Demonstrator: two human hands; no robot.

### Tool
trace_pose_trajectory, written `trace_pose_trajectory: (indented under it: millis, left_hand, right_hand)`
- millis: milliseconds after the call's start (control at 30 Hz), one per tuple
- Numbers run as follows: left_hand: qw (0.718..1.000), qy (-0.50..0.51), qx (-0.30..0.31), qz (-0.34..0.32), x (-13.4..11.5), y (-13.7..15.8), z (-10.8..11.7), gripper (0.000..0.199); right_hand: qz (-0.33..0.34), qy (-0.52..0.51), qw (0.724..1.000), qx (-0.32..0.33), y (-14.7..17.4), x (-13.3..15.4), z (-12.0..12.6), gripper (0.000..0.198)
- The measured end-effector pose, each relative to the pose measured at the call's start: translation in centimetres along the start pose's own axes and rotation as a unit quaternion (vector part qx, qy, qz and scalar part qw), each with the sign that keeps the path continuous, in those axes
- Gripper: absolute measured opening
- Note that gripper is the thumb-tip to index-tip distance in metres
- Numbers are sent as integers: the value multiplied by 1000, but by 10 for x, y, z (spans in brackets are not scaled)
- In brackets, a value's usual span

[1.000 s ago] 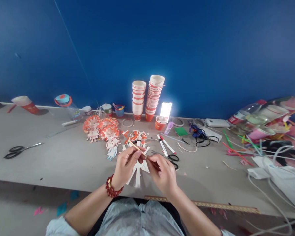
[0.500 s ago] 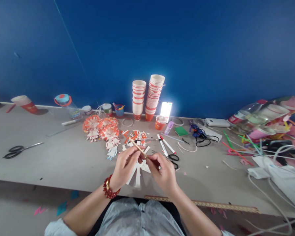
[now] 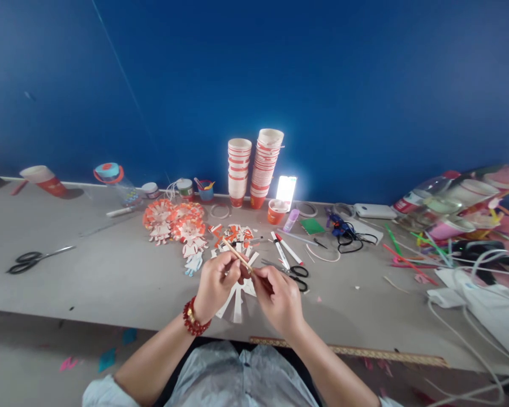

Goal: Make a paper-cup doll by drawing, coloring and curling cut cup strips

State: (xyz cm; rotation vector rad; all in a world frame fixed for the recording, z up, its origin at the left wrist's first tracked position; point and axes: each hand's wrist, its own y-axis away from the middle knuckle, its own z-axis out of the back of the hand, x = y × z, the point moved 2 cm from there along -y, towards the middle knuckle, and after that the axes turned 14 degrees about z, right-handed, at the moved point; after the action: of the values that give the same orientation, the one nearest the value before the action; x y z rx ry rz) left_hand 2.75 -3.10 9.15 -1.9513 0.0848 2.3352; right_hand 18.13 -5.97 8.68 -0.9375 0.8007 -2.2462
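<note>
My left hand [image 3: 220,282], with a red bead bracelet at the wrist, is closed around a thin pale wooden stick [image 3: 233,250]. The stick slants up and to the left from between my fingers. My right hand [image 3: 280,298] pinches at its lower end; whether a paper strip is also gripped there is hidden by the fingers. Under both hands lies a white paper piece cut into strips that fan outward [image 3: 237,305]. Beyond it are orange and white paper scraps [image 3: 237,234]. Black-handled scissors [image 3: 299,277] rest just right of my right hand.
Two tall stacks of paper cups [image 3: 266,167] stand by the blue wall, near a lit phone [image 3: 287,191]. Orange-fringed paper figures [image 3: 176,223] lie to the left, as do other scissors [image 3: 29,260]. Markers [image 3: 282,251] lie ahead. Bottles, straws and cables crowd the right [image 3: 483,271].
My left hand has turned slightly and its thumb has drawn in beside the stick. My right hand has shifted a little to the left. The table's things lie as before.
</note>
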Motion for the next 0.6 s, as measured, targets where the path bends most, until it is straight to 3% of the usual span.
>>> trace_pose_trajectory:
  millis: [267,600]
  left_hand:
    - [999,-32,-7,-34,-1,3,-1,22]
    - [998,-49,-18,-32,1,0,1,22]
  right_hand:
    - [-62,-63,996,18,0,-3,1,15]
    - [-73,-76,994,23,0,-3,0,14]
